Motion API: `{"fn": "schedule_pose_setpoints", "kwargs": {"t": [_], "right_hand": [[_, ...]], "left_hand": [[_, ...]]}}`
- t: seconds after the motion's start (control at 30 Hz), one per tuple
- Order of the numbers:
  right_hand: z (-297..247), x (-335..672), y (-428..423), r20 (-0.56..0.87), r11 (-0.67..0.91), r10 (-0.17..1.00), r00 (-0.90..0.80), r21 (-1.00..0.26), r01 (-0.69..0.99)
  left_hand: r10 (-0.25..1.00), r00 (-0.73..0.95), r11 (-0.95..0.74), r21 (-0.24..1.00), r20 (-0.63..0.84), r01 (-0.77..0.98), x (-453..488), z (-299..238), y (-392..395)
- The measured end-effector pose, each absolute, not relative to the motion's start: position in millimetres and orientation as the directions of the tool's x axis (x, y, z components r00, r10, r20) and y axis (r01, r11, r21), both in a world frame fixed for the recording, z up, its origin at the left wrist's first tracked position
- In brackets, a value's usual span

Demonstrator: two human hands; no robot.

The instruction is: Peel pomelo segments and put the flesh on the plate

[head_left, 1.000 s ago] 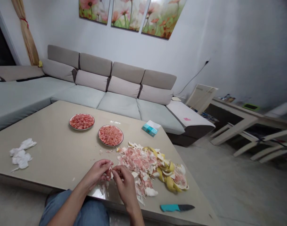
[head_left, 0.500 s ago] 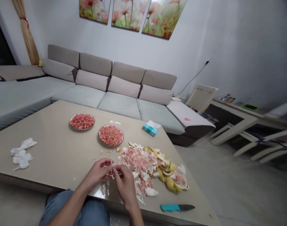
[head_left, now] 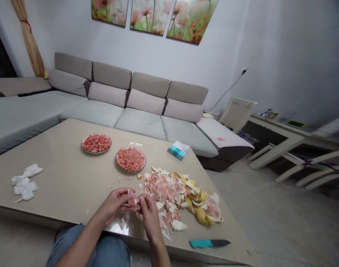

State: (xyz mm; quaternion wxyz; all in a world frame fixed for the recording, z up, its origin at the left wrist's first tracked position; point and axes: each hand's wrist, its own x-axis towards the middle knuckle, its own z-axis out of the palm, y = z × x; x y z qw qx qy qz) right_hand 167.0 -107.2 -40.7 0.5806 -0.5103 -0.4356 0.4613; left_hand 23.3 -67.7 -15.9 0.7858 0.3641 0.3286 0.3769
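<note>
A pale bench (head_left: pixel 66 170) spans the foreground, its broad top stretching left of the hands. Peel and membrane (head_left: pixel 166 189) heap toward its right edge. The left plate (head_left: pixel 101 151) and nearer plate (head_left: pixel 130 170), well inside the edges, hold mounded pink bits (head_left: pixel 130 158). The left hand (head_left: pixel 113 204) and right hand (head_left: pixel 149 210) meet near the front edge, where a knife (head_left: pixel 209 243) lies rightward. Between them, partly finger-hidden, the left grips a pink piece (head_left: pixel 132 199); the right's fingertips pinch its side.

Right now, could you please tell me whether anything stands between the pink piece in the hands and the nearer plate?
Nothing upright shows; only small scraps lie on the table between the pink piece and the nearer plate.
</note>
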Motion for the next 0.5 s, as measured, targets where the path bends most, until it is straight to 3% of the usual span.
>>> {"fn": "schedule_pose_setpoints", "kwargs": {"t": [0.2,0.5], "right_hand": [[-54,164,-105,-0.028,0.054,0.964,0.265,-0.954,-0.295],[-53,160,-102,0.000,0.088,0.946,0.325,-0.962,-0.257]], "left_hand": [[0.840,0.487,0.447,0.813,-0.239,-0.373,23,-17,-66],[0.823,0.518,0.477,0.777,-0.232,-0.411,24,-16,-66]]}}
